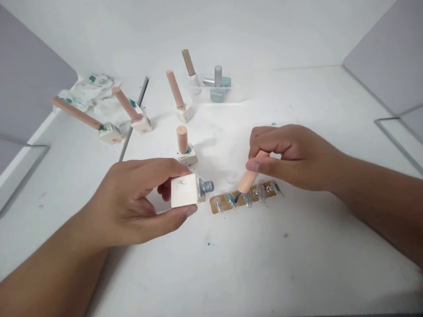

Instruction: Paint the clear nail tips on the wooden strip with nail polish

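My left hand [142, 200] grips a white square nail polish bottle [184, 191] tipped on its side, its uncapped neck, smeared grey-blue, pointing right. Between the thumb and fingers of my right hand [287, 158] is a peach-capped nail polish brush [248, 179], slanting down to the left. Its dark blue bristles are at the second clear nail tip [230, 200] from the left, which carries some blue colour. Several such tips sit in a row on a brown strip [214, 210] lying on the white table.
Several peach-capped polish bottles stand beyond my hands, the nearest bottle [187, 154] just past my left fingers. A clear tray [231, 94] at the back holds more bottles. Stained crumpled tissues [99, 99] lie back left, near a dark bar [134, 119]. White and grey panels enclose the table.
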`<state>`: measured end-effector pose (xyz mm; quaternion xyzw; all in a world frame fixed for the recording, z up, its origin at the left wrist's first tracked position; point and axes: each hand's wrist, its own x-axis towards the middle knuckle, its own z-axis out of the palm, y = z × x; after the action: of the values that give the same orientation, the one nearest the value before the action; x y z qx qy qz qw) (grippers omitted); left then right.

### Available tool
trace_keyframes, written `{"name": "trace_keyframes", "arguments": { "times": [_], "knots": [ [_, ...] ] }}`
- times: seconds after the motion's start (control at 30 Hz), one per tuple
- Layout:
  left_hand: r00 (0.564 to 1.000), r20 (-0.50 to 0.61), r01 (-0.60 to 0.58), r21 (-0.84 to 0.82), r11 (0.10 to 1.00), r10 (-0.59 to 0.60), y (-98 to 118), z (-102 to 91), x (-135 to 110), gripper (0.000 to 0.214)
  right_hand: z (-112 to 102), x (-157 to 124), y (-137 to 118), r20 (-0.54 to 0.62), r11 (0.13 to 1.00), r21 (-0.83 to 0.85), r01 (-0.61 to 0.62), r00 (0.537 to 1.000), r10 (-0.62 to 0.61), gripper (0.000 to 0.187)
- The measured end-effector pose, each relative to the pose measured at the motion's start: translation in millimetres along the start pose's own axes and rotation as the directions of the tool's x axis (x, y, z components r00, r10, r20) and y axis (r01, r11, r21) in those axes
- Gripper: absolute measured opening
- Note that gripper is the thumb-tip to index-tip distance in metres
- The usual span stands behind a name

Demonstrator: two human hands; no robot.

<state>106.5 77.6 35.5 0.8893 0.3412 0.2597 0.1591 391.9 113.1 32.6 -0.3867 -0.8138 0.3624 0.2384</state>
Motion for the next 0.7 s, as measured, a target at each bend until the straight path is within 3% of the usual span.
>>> {"name": "trace_keyframes", "arguments": {
  "times": [0.37,0.7],
  "knots": [
    [1.0,-0.014,0.0,-0.02,1.0,0.0,-3.8,-0.2,-3.4,0.032,-1.8,-2.1,-3.5,0.036,0.999,0.039,0.021,0.999,-0.022,0.04],
    [1.0,-0.02,-0.001,-0.009,1.0,0.001,-2.2,-0.1,-1.4,0.031,1.0,-1.8,-5.7,0.019,0.996,-0.038,0.082,0.997,-0.081,0.039]
  ]
}}
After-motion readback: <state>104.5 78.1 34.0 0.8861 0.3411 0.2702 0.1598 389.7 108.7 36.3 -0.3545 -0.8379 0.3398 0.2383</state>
